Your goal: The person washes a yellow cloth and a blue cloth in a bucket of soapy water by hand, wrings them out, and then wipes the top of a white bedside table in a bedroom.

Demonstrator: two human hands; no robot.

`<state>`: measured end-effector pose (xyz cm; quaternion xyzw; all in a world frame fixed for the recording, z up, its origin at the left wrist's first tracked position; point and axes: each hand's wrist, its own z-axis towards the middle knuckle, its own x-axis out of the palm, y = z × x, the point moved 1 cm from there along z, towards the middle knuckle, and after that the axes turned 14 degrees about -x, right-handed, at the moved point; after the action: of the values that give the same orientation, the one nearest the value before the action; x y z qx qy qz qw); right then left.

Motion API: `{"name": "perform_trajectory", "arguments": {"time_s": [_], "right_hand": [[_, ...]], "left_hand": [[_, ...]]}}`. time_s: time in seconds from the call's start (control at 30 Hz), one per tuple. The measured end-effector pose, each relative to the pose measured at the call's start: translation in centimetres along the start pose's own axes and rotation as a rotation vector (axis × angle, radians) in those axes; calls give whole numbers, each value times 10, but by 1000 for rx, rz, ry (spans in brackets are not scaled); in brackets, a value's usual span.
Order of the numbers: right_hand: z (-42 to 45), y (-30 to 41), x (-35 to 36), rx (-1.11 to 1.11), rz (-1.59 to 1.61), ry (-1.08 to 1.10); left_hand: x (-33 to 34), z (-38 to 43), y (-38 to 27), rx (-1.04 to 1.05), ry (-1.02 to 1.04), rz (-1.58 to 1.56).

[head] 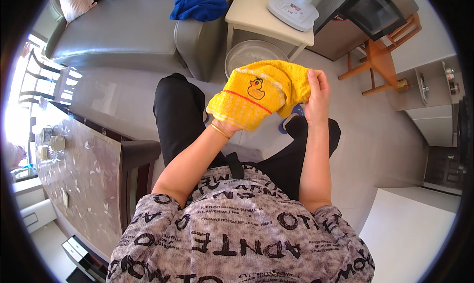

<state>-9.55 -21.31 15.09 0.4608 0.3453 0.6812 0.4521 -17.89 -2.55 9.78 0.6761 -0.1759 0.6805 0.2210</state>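
A yellow terry towel [237, 105] with a duck motif, a red stripe and a checked band hangs between my hands, above my knees. My left hand [226, 126] is under the towel's lower left end; the cloth drapes over it and hides its fingers. At the towel's right end, my right hand [317, 94] pinches the edge between thumb and fingers. Beyond the towel, a round metal basin [255, 48] stands on the floor, partly covered by the cloth from my view.
A grey sofa [114, 35] with a blue cloth [200, 4] on its arm is ahead left. Beside it, a small cream table [251, 9] carries a white fan base [294, 14]. A covered dining table [85, 161] is on my left, and a wooden chair [381, 61] ahead right.
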Motion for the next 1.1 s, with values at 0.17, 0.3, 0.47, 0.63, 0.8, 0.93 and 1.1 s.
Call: {"name": "perform_trajectory", "arguments": {"time_s": [0.17,0.3,0.47,0.63,0.8,0.93,1.1], "right_hand": [[-3,13,17,-69,-53,60],[-10,14,22,-119,-200,237],[-38,35,58,-507,-635,648],[-78,41,91,-520,-527,919],[-98,24,100,-648,-645,890],[-97,18,98,-744,-638,863],[-99,18,97,-607,-579,781]], "left_hand": [[2,2,-3,23,6,6],[-9,8,-9,84,28,10],[13,33,-27,283,7,-22],[13,36,-47,343,-144,67],[39,33,-33,392,-304,38],[49,30,-24,406,-378,25],[6,43,-43,481,-260,128]]}}
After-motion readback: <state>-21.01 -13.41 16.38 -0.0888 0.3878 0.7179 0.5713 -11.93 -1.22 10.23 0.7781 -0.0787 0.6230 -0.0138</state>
